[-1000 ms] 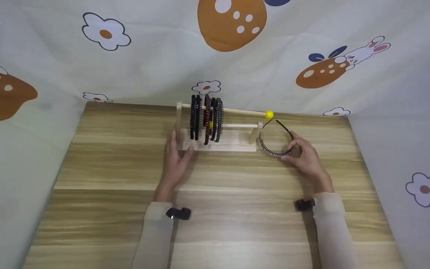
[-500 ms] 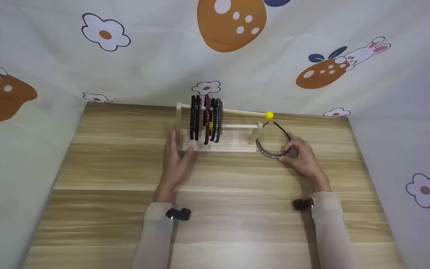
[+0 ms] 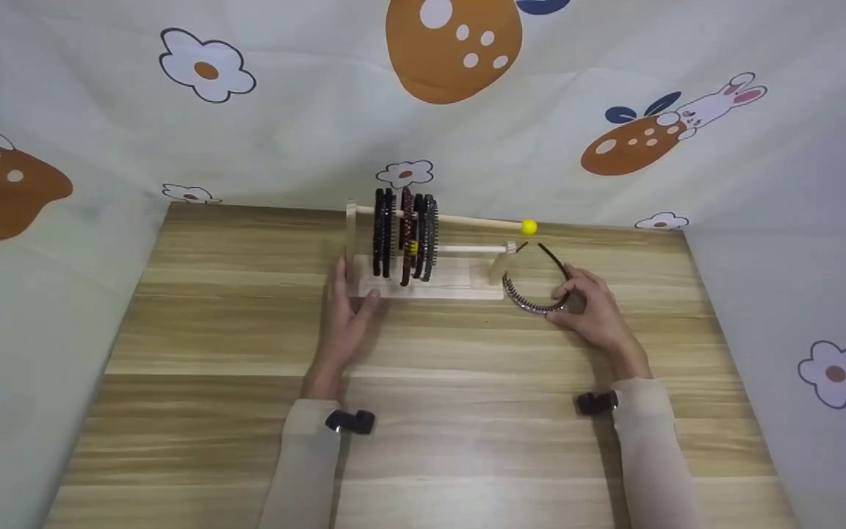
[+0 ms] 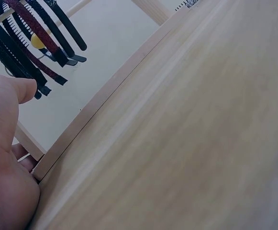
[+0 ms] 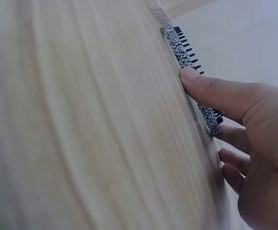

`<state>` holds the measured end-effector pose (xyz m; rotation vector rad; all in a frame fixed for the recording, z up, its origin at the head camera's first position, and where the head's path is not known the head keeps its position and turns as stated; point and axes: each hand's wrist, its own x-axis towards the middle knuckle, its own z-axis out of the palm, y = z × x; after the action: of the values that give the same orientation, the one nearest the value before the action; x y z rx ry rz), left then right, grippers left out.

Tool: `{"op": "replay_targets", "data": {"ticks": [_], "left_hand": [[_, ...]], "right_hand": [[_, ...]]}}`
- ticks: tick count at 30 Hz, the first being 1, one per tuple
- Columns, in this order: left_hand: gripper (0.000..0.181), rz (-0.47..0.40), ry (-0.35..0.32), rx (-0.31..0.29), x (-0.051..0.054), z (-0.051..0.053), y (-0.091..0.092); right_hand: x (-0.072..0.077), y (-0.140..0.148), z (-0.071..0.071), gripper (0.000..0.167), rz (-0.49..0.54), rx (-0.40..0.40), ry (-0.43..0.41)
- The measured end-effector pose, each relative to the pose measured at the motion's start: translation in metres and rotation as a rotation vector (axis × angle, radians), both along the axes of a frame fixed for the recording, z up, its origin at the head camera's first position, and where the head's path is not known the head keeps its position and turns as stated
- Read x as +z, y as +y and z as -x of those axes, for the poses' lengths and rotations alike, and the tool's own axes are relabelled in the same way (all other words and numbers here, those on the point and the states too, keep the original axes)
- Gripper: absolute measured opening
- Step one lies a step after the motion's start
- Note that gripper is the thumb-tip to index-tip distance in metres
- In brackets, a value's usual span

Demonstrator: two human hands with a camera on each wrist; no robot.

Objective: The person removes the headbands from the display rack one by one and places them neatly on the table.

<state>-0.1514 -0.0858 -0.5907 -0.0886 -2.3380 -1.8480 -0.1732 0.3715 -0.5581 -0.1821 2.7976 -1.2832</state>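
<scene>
A pale wooden rack (image 3: 460, 292) stands near the table's back, several dark toothed headbands and a dark red one (image 3: 406, 235) hanging on its rods. My left hand (image 3: 344, 316) holds the rack's left end, thumb by the front edge and fingers along the outer side. In the left wrist view some fingers show behind the post (image 4: 29, 141). Right of the rack, my right hand (image 3: 595, 312) pinches a black toothed headband (image 3: 529, 304) with a sparkly grey outer side. Its arc faces me and its ends point to the back wall, one end partly hidden by the rack.
A yellow ball (image 3: 529, 227) caps the upper rod's right end. The wood-grain table (image 3: 423, 411) meets a patterned cloth wall (image 3: 305, 110) behind and on both sides.
My right hand has shifted the headband slightly left, so its arc now sits against or very near the rack's right end. The left hand and rack have stayed put.
</scene>
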Motion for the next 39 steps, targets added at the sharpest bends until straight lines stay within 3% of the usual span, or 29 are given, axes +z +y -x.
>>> {"op": "replay_targets", "data": {"ticks": [7, 11, 19, 26, 39], "left_hand": [[0.085, 0.023, 0.022, 0.004, 0.001, 0.001, 0.002], [0.084, 0.027, 0.017, 0.010, -0.001, 0.001, 0.002], [0.084, 0.018, 0.009, -0.005, -0.002, 0.003, 0.002], [0.086, -0.007, -0.004, -0.016, -0.005, 0.003, -0.001], [0.085, 0.007, -0.008, 0.008, -0.001, 0.000, 0.000]], "right_hand": [[-0.002, 0.002, -0.003, 0.066, -0.013, 0.009, 0.002], [-0.001, 0.003, -0.004, 0.073, -0.012, 0.011, -0.011], [-0.003, 0.004, -0.004, 0.079, -0.015, 0.015, 0.003], [0.004, 0.002, -0.007, 0.080, 0.071, -0.035, -0.010], [0.018, -0.018, -0.015, 0.070, 0.218, -0.098, 0.137]]}}
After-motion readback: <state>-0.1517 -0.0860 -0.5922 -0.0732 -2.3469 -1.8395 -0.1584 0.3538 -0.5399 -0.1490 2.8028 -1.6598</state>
